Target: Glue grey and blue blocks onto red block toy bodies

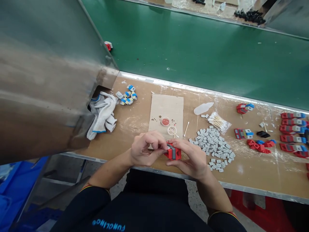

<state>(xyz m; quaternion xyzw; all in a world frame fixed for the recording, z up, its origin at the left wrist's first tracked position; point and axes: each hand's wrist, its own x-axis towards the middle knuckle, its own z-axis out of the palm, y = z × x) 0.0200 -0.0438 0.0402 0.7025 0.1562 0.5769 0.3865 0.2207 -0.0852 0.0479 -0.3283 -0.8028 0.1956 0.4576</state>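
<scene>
Both hands meet over the worktop [135, 119] edge: the left hand [145, 149] and right hand [193, 158] each pinch the red block [173, 152] in their fingers, steadying it between them, with the pile of grey pieces [213, 145] within easy reach

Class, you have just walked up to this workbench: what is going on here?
A person at a brown workbench holds a small red and grey plastic part between both hands, the left hand pinching its near side and the right hand cupping it. Just right lies a heap of small grey pieces and a bag of cotton swabs. Behind the hands, a cardboard sheet carries a small cap of red paste. Finished-looking red parts line the right edge.
</scene>
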